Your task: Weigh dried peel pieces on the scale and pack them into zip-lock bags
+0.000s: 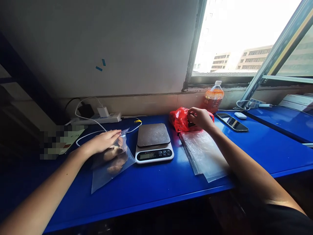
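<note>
My left hand (pixel 107 141) lies with fingers stretched out on the upper part of a clear plastic bag (pixel 102 174) that holds several brown lumpy pieces (pixel 116 164). Over the mouth of a red plastic bag (pixel 177 120), my right hand (pixel 198 118) has its fingers bent together; what they hold, if anything, is hidden. Between the hands stands a digital scale (pixel 153 135) with a bare plate and a lit display. Flat clear plastic bags (pixel 207 156) are stacked just in front of the red bag, under my right forearm.
Behind the red bag stands a drink bottle (pixel 213 99). A phone (pixel 232 122) and a white case (pixel 240 115) lie to the right on the blue table (pixel 166 186). A power strip (pixel 110 117) with cables runs along the wall at the left, near a paper sheet (pixel 69 140).
</note>
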Demonstrator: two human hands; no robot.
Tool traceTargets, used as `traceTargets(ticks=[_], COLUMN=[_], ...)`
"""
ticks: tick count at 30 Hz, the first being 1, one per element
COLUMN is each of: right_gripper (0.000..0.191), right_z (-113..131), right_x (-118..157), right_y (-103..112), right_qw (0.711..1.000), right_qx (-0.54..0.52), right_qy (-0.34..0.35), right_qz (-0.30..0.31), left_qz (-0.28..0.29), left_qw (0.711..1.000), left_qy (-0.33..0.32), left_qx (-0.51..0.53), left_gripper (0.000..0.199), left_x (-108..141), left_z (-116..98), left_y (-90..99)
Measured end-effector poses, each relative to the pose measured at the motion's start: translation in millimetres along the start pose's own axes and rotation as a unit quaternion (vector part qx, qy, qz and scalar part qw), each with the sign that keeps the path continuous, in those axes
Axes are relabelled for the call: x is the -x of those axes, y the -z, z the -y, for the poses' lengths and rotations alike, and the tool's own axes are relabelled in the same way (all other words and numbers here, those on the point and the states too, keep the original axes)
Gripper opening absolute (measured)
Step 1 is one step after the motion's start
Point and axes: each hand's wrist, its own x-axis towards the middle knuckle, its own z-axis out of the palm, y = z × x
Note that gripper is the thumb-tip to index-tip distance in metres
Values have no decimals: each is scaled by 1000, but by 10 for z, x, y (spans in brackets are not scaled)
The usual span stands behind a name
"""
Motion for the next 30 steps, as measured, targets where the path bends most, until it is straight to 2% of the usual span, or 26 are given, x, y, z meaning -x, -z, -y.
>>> traceTargets(ticks=[6, 8, 10, 14, 16, 18, 20, 23, 26, 30], right_gripper=[18, 17, 16, 14, 13, 13, 14, 16, 15, 15], right_z=[-8, 98, 291, 780, 960, 1057, 1085, 1071, 1065, 1081], right_x=[-11, 0, 46, 240, 340, 406, 430, 411, 380, 373], right_y=[123, 164, 173, 33, -91, -215, -320, -424, -470, -470], right_qw=[977, 964, 957, 964, 956, 945, 944, 955, 960, 949], right_qx=[-103, -126, -146, -145, -134, -132, -129, -109, -81, -93], right_qy=[-33, -19, 17, 158, 242, 294, 302, 275, 269, 302], right_qz=[-181, -233, -249, -155, -100, -53, -20, -9, -3, 20], left_qz=[6, 4, 5, 20, 32, 43, 51, 58, 58, 55], left_qw=[1000, 1000, 1000, 1000, 999, 999, 999, 998, 998, 998], left_qy=[-6, -4, -4, -1, 9, 15, 18, 18, 10, 1], left_qx=[1, 5, 12, 19, 13, 6, 0, -5, -2, 0], left_gripper=[71, 65, 62, 61, 62, 62, 63, 63, 63, 63], left_x=[10, 20, 40, 84, 95, 101, 104, 105, 103, 113], left_z=[-55, -79, -107, -170, -205, -240, -268, -283, -270, -263], left_y=[-3, -5, -4, 18, 32, 44, 52, 52, 41, 38])
